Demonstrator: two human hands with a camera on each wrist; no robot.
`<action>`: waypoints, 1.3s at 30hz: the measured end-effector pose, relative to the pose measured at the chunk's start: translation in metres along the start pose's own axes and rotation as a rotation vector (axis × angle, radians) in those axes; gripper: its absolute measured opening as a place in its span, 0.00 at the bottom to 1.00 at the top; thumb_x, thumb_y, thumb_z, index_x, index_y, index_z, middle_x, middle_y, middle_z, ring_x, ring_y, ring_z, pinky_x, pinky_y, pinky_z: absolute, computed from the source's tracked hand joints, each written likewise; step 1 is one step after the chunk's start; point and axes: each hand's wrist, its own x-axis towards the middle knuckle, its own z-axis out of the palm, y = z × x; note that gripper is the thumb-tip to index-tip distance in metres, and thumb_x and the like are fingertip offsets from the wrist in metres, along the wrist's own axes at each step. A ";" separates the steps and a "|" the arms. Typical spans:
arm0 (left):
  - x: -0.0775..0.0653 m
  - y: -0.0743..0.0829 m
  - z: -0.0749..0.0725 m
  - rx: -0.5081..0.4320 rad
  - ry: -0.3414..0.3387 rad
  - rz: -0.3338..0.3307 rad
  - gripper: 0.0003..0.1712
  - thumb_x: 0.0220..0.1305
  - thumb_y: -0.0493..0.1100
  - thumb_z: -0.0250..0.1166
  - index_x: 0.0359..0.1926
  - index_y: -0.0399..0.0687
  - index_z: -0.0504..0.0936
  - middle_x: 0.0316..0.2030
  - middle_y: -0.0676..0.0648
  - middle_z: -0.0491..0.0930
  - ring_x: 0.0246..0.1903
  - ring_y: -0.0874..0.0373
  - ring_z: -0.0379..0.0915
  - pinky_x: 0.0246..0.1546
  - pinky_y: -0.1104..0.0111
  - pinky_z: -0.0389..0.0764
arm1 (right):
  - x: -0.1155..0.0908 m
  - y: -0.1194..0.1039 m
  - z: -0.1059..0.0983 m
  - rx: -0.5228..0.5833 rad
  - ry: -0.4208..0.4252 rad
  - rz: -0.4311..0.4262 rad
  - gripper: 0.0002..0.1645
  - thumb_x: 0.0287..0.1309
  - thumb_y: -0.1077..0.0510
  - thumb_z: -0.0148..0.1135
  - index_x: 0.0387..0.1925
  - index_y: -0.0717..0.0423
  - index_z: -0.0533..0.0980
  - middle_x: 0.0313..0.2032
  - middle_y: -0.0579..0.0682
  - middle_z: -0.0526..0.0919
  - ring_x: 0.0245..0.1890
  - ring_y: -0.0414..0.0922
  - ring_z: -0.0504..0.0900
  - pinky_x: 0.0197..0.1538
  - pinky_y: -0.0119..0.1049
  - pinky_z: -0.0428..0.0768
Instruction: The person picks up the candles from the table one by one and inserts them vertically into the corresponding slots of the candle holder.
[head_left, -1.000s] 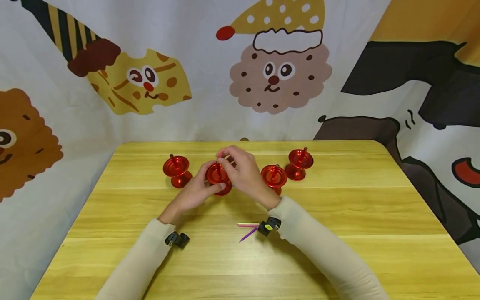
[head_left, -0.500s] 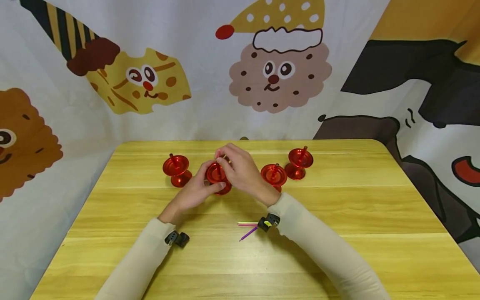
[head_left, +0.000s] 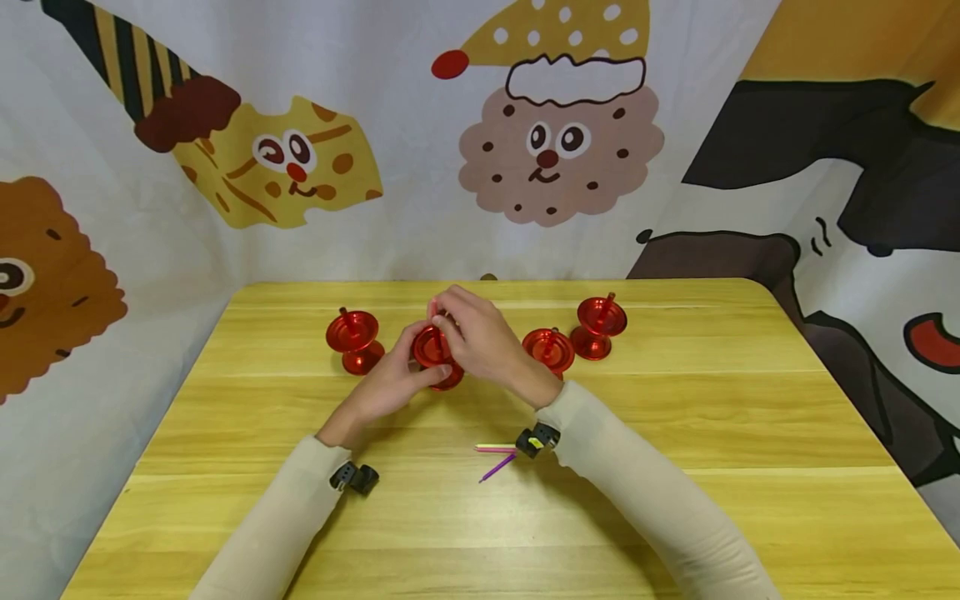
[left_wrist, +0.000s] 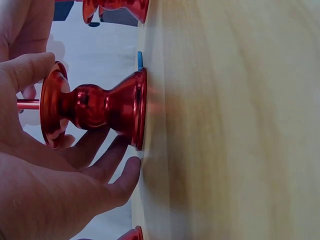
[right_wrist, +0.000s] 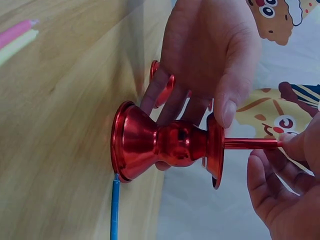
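My left hand (head_left: pixel 393 379) grips a red metal candle holder (right_wrist: pixel 182 142) around its dish, thumb on the near rim and fingers behind the waist. The holder stands upright, its flared base at the tabletop in the left wrist view. My right hand (head_left: pixel 483 337) pinches at the top of the thin red tube (right_wrist: pixel 250 143) rising from the dish. A bit of a thin pink candle (head_left: pixel 432 308) shows at those fingertips; the rest of it is hidden. A blue candle (right_wrist: pixel 115 210) lies right by the holder's base.
Another red holder (head_left: pixel 352 333) stands to the left. Two more, a nearer holder (head_left: pixel 548 352) and a farther holder (head_left: pixel 598 317), stand to the right. Yellow and pink candles (head_left: pixel 493 448) and a purple candle (head_left: pixel 497 468) lie on the wooden table (head_left: pixel 675 517) beneath my right wrist.
My right hand has shifted very slightly left and away from me at the top of the tube. My left hand and the holder have hardly moved.
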 end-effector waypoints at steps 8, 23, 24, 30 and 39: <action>0.000 0.000 0.000 -0.011 -0.004 0.003 0.50 0.79 0.46 0.69 0.88 0.45 0.49 0.77 0.34 0.69 0.70 0.39 0.76 0.67 0.47 0.79 | 0.003 -0.001 -0.005 0.003 -0.044 -0.013 0.04 0.80 0.69 0.58 0.47 0.63 0.80 0.43 0.54 0.84 0.39 0.47 0.80 0.42 0.37 0.80; 0.000 0.000 -0.001 -0.012 -0.006 0.012 0.50 0.80 0.43 0.68 0.88 0.44 0.46 0.78 0.34 0.68 0.70 0.38 0.75 0.69 0.47 0.78 | 0.006 -0.001 -0.009 -0.018 -0.085 -0.023 0.05 0.80 0.69 0.59 0.45 0.61 0.80 0.42 0.52 0.84 0.38 0.46 0.80 0.44 0.36 0.80; 0.000 0.000 -0.001 -0.012 -0.005 0.011 0.50 0.80 0.42 0.68 0.88 0.44 0.46 0.78 0.34 0.68 0.70 0.38 0.75 0.69 0.47 0.78 | 0.006 -0.001 -0.009 -0.015 -0.084 -0.018 0.05 0.79 0.69 0.60 0.45 0.61 0.80 0.42 0.52 0.84 0.39 0.46 0.80 0.44 0.36 0.80; 0.000 0.000 -0.001 -0.014 -0.004 0.003 0.50 0.80 0.45 0.69 0.88 0.45 0.48 0.77 0.34 0.69 0.70 0.38 0.76 0.68 0.48 0.79 | 0.005 -0.001 -0.008 -0.006 -0.072 0.002 0.03 0.80 0.67 0.62 0.45 0.62 0.81 0.44 0.53 0.85 0.40 0.46 0.81 0.45 0.36 0.80; -0.001 0.001 -0.001 -0.001 -0.006 -0.008 0.50 0.80 0.47 0.69 0.88 0.46 0.48 0.77 0.34 0.70 0.69 0.39 0.76 0.68 0.47 0.79 | 0.004 -0.002 -0.007 -0.003 -0.043 0.009 0.04 0.80 0.65 0.64 0.43 0.62 0.81 0.44 0.54 0.86 0.37 0.46 0.80 0.41 0.38 0.79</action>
